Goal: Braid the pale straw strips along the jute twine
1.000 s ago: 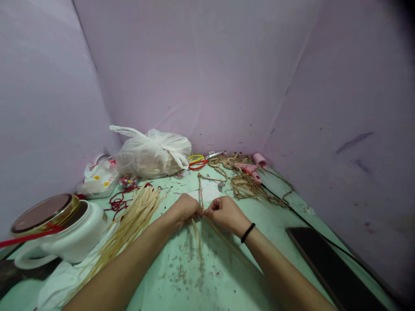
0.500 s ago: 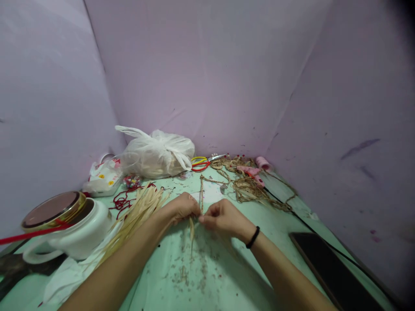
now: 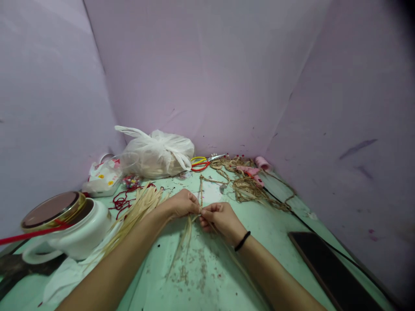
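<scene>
My left hand [image 3: 184,204] and my right hand [image 3: 218,219] meet fingertip to fingertip low over the middle of the table. Both are closed in a pinch on pale fibre strands [image 3: 186,239], whose loose ends trail down toward me and under my right forearm. A thin braided cord [image 3: 201,190] runs away from the fingertips up the table, then bends right toward the tangled twine. Where the strands join it is hidden by my fingers. Beside my left forearm lies a bundle of loose pale fibre strips [image 3: 142,205].
A white pot [image 3: 81,231], red yarn [image 3: 121,203] and a knotted plastic bag [image 3: 158,153] stand left and behind. Scissors [image 3: 207,161], twine [image 3: 248,190] and a pink glue gun [image 3: 251,172] lie at the back. A dark flat phone-like slab [image 3: 327,268] is at right.
My right hand has turned and shifted slightly, its wrist moving left. More strand ends now spread below my fingers, and one stretches under the right forearm.
</scene>
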`<state>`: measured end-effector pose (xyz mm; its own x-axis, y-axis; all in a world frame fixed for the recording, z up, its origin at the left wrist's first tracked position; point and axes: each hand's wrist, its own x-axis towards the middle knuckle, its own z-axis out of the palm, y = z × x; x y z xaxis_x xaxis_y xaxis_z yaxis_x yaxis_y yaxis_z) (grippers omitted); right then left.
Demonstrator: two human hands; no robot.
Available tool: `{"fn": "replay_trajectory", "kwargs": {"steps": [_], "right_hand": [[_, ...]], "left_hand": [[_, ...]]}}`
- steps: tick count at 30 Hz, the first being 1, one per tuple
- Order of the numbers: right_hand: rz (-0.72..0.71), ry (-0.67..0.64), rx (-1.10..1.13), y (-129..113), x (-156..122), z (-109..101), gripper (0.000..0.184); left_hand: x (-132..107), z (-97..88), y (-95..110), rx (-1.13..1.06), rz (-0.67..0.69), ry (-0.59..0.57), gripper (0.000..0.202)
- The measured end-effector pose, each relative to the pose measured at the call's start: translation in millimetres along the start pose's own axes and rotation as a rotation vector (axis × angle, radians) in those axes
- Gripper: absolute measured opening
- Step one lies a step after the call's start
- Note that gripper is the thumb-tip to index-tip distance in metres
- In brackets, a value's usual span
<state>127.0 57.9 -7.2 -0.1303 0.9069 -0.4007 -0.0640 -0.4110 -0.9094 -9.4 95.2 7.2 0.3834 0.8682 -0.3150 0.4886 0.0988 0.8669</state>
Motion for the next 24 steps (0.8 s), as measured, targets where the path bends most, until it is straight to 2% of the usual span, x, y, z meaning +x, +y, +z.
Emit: {"fn": "replay_trajectory", "kwargs": {"steps": [5, 11, 14, 17, 20, 24], "right_hand": [[-0.108, 0.102, -0.039, 8.6, 3.8, 1.4, 0.008], [-0.214, 0.153, -0.132, 19.1, 5.3, 3.7, 0.010], [-0.232, 0.171, -0.154, 22.3, 5.3, 7.0, 0.013], [-0.238, 0.165, -0.143, 24.4, 5.7, 9.2, 0.011], [-0.267, 0.157, -0.096, 26.8, 7.5, 9.3, 0.009], [-0.268, 0.154, 0.019, 28.6, 8.7, 7.8, 0.007]], "left_hand": [[-8.0, 5.0, 6.6, 0.149, 0.025, 0.118, 0.007], [-11.8, 12.8, -2.7, 0.275, 0.084, 0.189, 0.011], [-19.6, 15.3, -1.6, 0.328, -0.014, 0.224, 0.014], [-31.8, 20.5, 4.2, 0.459, -0.130, 0.360, 0.017], [-43.4, 31.6, 9.5, 0.606, -0.105, 0.475, 0.018], [-52.2, 55.7, 13.5, 0.705, -0.066, 0.458, 0.024]]}}
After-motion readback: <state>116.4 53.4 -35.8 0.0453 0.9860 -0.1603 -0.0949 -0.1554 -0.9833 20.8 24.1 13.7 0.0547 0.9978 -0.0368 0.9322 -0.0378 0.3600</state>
